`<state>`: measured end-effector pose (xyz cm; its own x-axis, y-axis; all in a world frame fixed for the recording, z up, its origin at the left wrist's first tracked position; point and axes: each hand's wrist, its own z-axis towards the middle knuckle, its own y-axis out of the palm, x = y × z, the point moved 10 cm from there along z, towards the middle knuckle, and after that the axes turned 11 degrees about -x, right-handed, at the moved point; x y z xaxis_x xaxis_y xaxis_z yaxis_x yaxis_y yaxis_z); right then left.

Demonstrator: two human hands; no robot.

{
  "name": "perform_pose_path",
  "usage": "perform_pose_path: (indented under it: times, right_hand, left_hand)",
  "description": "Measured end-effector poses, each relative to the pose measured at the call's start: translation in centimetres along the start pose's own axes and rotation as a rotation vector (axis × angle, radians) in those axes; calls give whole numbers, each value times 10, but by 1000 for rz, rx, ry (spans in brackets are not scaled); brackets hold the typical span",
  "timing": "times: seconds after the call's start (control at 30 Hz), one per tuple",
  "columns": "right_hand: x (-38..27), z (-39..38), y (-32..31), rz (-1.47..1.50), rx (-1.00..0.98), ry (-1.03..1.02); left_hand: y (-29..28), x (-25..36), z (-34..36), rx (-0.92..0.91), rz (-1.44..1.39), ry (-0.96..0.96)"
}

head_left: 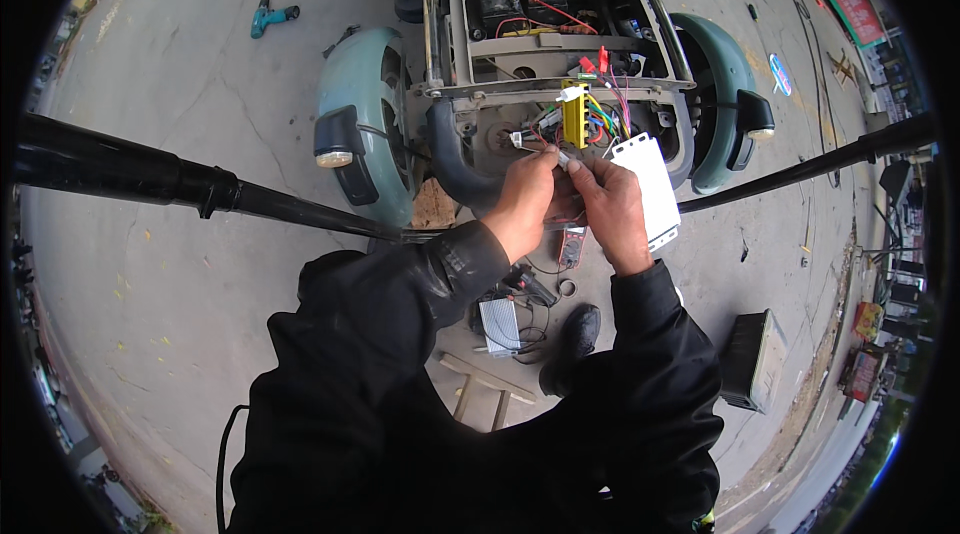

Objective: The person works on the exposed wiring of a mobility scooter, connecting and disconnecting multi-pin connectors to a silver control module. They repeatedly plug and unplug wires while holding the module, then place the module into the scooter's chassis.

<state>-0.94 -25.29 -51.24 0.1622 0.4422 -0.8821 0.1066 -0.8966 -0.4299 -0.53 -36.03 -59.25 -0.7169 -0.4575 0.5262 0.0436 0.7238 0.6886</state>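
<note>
My left hand (525, 196) and my right hand (612, 206) meet over the rear of a small vehicle with its frame (540, 89) laid bare. Both are closed, fingertips pinched around a small whitish wire connector (563, 160); the fingers hide most of it. Thin wires run from there to a white plug (517, 139) just beyond my left fingertips. Past my hands stands a yellow finned block (575, 119) with a white plug (571, 93) on top and coloured wires (603, 119) beside it. A flat white metal box (652, 189) lies right of my right hand.
Teal fenders (370, 84) with lamps flank the frame. Black poles slant in from both sides. Below my hands are a red multimeter (571, 247), a silver box (500, 325) with cables and a wooden stool (486, 384). A teal drill (272, 18) lies far left, a dark crate (750, 361) right.
</note>
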Motion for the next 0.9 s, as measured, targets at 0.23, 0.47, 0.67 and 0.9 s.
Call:
perform_pose_path:
  times: [0.23,0.47,0.67,0.9]
  right_hand:
    - [4,-2,7,31,84,-70]
    - [21,-11,-14,229,-76,88]
    - [12,-17,-18,243,-112,-21]
    - [16,-19,-21,223,-95,9]
  left_hand:
    - [-12,4,9,9,52,-20]
    - [-8,26,-1,63,138,-15]
    - [-30,44,-9,145,282,-50]
    - [-48,50,-28,195,396,-26]
